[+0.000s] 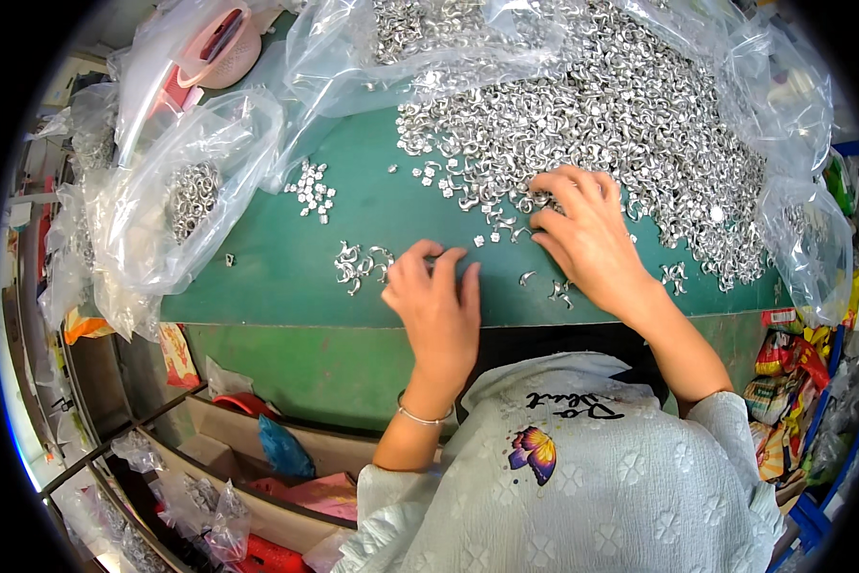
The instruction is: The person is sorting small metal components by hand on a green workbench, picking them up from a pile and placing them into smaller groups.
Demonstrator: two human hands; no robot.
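My left hand (pixel 436 301) lies palm down on the green table (pixel 286 277), its fingertips next to a small cluster of curved silver metal hooks (pixel 358 265). My right hand (pixel 587 234) rests with bent fingers at the near edge of a big heap of small silver metal parts (pixel 630 115), touching loose pieces there. Whether either hand pinches a piece is hidden under the fingers. A small group of tiny square silver pieces (pixel 312 188) lies apart at the left. A few hooks (pixel 559 291) lie near my right wrist.
A clear plastic bag (pixel 186 201) holding metal rings lies at the left. More clear bags (pixel 429 43) cover the back and right edge (pixel 812 248). A pink plastic basket (pixel 221 48) sits at the back left. Open drawers with bags (pixel 257 477) are below the table.
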